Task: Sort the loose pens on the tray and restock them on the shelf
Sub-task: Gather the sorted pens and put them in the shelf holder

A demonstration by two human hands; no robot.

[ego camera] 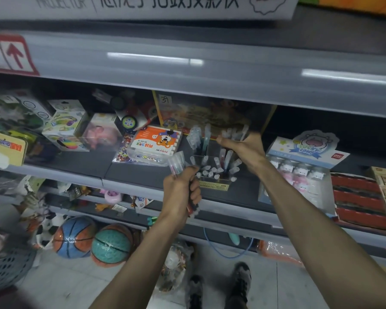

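Hands both loaded. Left hand (181, 188) is fisted tight round a bundle of pens (176, 162): clear caps stick up and to the left out of the fist, dark barrel ends poke out below it. It sits in front of the shelf edge, just left of the clear acrylic pen holder (214, 175).

Right hand (243, 148) is up over the back right of the holder, fingers curled round a few clear-capped pens (234, 132), caps pointing up, thumb stretched out left. Motion blur there, so I can't tell the exact count.

Holder stands on the dark middle shelf (76, 161), split into compartments. The front ones have short rows of capped pens standing upright. A taller cluster (198, 137) leans in the rear left compartment. A yellow label runs along the front base.

Neighbours on the same shelf:
- orange-and-white plastic case (154, 141) just left of the holder
- "Lucky Cow" pack of pink figures (299, 166) just right of it
- red boxes (357, 197) further right

Below, at floor level: orange-and-blue basketball (74, 237) beside a teal one (112, 244). Person's shoes (241, 277) are on the pale tiles.
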